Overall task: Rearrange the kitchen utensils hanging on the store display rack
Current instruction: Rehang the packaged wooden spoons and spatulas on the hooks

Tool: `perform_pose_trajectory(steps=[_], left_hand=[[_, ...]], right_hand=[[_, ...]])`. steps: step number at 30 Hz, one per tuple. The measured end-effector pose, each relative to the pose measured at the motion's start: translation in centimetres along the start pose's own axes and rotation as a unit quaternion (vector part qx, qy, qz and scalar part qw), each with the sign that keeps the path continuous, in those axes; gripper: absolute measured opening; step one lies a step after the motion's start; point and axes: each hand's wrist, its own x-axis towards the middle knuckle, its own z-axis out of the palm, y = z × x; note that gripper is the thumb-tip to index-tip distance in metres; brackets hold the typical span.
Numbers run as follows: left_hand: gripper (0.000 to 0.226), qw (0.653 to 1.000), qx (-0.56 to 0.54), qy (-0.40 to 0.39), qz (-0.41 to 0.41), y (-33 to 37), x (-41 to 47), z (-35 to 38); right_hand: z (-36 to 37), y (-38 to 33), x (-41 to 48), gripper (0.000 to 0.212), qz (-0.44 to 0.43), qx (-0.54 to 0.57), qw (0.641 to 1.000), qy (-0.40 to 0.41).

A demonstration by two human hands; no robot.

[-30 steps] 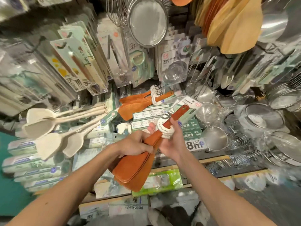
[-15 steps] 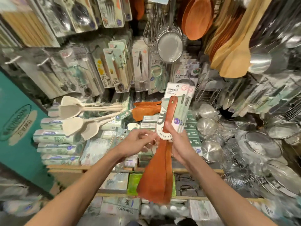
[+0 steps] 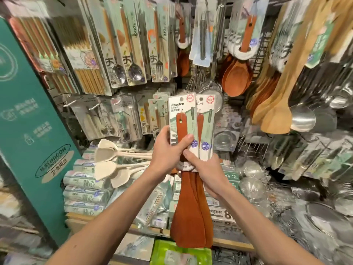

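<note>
Single head-worn wide-angle view, facing forward and slightly downward, at arm's length from the crowded metal-wire display rack [image 3: 257, 62].

Bright, even light; blurred, warped edges.

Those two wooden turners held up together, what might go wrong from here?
The left hand and right hand hold two carded wooden turners as one fanned bundle; one may slip from the grip while the other is hung. Their tops sit in front of the hanging strainer, so lifting might snag it. The cream spatulas jut out beside the left arm and could get knocked.
</note>
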Motion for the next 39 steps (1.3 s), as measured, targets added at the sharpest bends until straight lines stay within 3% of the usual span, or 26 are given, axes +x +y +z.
perform_pose_trajectory(steps=[4,9,12,15,18,22,25,30,39], left_hand=[[0.031,0.999,-0.02,0.024,0.023,1.8,1.4,0.1],[0.02,0.991,-0.005,0.107,0.076,4.4,4.0,0.7],[0.018,0.99,0.019,0.096,0.104,6.7,5.8,1.0],[0.037,0.99,0.023,0.082,0.111,9.3,8.2,1.1],[0.018,0.985,0.014,0.099,0.143,12.1,10.7,0.6],[0.019,0.981,0.031,0.099,0.163,14.1,14.0,-0.1],[0.041,0.983,0.028,0.117,0.142,14.8,16.1,-0.6],[0.024,0.986,0.025,0.097,0.136,15.3,18.5,-0.9],[0.031,0.991,0.023,0.075,0.108,14.3,23.4,-0.5]], right_hand=[[-0.5,-2.4,1.4,0.013,-0.024,-0.017,1.0,0.008],[-0.8,-6.6,2.9,0.021,-0.04,-0.008,0.999,0.002],[-0.8,-9.3,4.6,0.027,-0.065,-0.025,0.998,0.013],[-0.7,-12.0,6.5,0.032,-0.103,-0.025,0.994,0.015],[-0.2,-14.3,7.8,0.039,-0.131,-0.045,0.99,0.022],[0.4,-16.0,9.3,0.044,-0.131,-0.053,0.989,0.037],[0.8,-16.3,10.2,0.046,-0.128,-0.061,0.989,0.036],[1.7,-16.2,11.2,0.051,-0.129,-0.076,0.988,0.026],[2.3,-16.3,13.2,0.049,-0.127,-0.079,0.988,0.029]])
